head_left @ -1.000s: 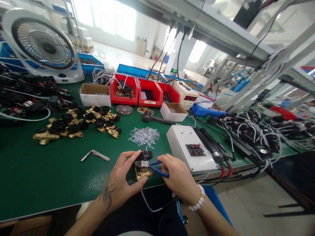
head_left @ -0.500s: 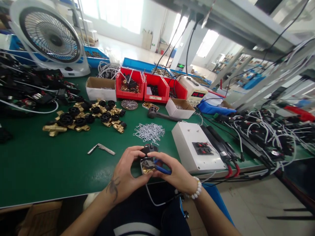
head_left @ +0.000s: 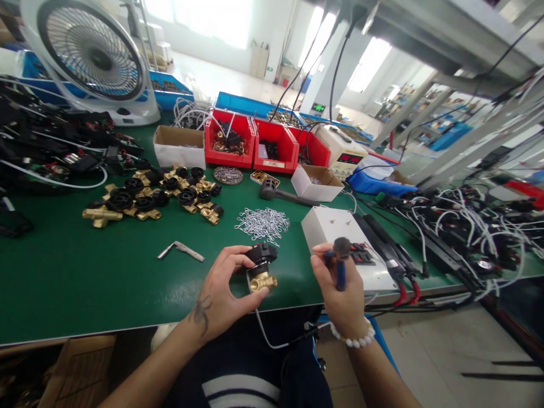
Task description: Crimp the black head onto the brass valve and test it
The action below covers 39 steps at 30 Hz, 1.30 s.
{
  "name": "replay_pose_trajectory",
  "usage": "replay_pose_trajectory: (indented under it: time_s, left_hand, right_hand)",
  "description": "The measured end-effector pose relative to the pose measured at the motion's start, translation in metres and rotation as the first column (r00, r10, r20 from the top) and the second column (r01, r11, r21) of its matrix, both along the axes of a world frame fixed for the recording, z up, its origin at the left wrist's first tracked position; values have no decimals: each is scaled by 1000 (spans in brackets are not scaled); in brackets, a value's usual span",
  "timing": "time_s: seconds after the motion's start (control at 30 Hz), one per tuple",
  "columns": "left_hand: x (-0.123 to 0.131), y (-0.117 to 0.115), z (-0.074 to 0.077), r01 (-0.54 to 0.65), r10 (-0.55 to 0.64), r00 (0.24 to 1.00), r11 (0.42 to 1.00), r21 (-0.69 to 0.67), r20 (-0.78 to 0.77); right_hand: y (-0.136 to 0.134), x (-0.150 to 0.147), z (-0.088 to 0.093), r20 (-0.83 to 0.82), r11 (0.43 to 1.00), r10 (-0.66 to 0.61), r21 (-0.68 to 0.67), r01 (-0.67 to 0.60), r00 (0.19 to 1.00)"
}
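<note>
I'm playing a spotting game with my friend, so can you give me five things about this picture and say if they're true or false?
1. The left hand holds a brass fitting with a black top. True.
2. The right hand is empty. False: it holds a blue-handled tool.
3. Silver clips lie in a pile on the green table. True.
4. The bead bracelet is on the left wrist. False: it's on the right wrist.
5. A fan stands at the back left. True.
</note>
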<state>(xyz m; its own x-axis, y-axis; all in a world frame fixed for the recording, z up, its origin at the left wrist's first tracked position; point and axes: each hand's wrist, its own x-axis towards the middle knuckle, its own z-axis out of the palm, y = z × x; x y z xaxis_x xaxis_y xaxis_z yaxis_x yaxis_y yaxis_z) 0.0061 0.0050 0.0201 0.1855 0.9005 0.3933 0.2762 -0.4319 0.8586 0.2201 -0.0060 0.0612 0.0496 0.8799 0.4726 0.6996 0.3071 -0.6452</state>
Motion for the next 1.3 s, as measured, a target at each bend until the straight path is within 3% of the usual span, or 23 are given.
replay_pose_trajectory:
  time_s: [0.03, 0.2, 0.37, 0.43, 0.5, 0.57, 0.63, 0.73, 0.8, 0.9, 0.97, 1.07, 1.13, 1.23, 1.3]
  left_hand:
    - [0, 0, 0, -3, 3, 1000, 1000, 3, 1]
    - [0, 1, 0, -9, 9, 1000, 1000, -6, 9]
    - [0, 1, 1, -6, 6, 1000, 1000, -6, 13]
    - [1, 1, 0, -7, 7, 1000, 1000, 0, 3]
    - [1, 1, 0, -11, 11, 1000, 1000, 19, -18]
    - [1, 2, -1, -12, 13, 999, 999, 38, -35]
    - [1, 2, 0, -15, 16, 999, 999, 34, -33]
    - [-1, 1, 0, -10, 10, 1000, 1000, 10, -6]
    - [-1, 1, 0, -6, 6, 1000, 1000, 2, -2]
    - [-1, 1, -1, -12, 12, 1000, 1000, 4, -7]
    - [-1, 1, -2, -14, 14, 1000, 1000, 7, -5]
    - [-1, 1, -3, -16, 16, 1000, 1000, 11, 1]
    - [-1, 1, -2, -23, 23, 1000, 1000, 15, 5]
    - [-1, 1, -2, -36, 36, 999, 999, 13, 7]
    - [-1, 1, -2, -38, 38, 999, 999, 1, 13]
  right_hand:
    - [-2, 2, -2, 30, 1000, -21, 12, 21, 999]
    - [-8, 3, 4, 173, 988, 125, -116, -106, 977]
    - [-11, 2, 8, 114, 984, -120, 144, 103, 986]
    - [-9, 1, 7, 189, 992, -44, 127, 20, 981]
    - [-5, -1, 8, 285, 992, 116, 20, -126, 952]
    - [-4, -2, 12, 312, 980, 201, -53, -194, 929]
    - [-4, -1, 17, 264, 991, 132, 1, -137, 956]
    - [-6, 2, 18, 175, 985, -76, 163, 47, 982]
    - [-5, 3, 15, 232, 989, -59, 149, 24, 971]
    - [-3, 1, 15, 353, 992, 123, -7, -129, 927]
    - [-3, 0, 18, 337, 987, 163, -52, -154, 927]
    - [-4, 0, 20, 165, 996, -15, 88, 0, 986]
    - [-5, -1, 18, 159, 989, -74, 139, 52, 984]
    - [-2, -1, 14, 373, 991, 131, -31, -129, 919]
    - [-1, 0, 14, 410, 976, 219, -103, -193, 886]
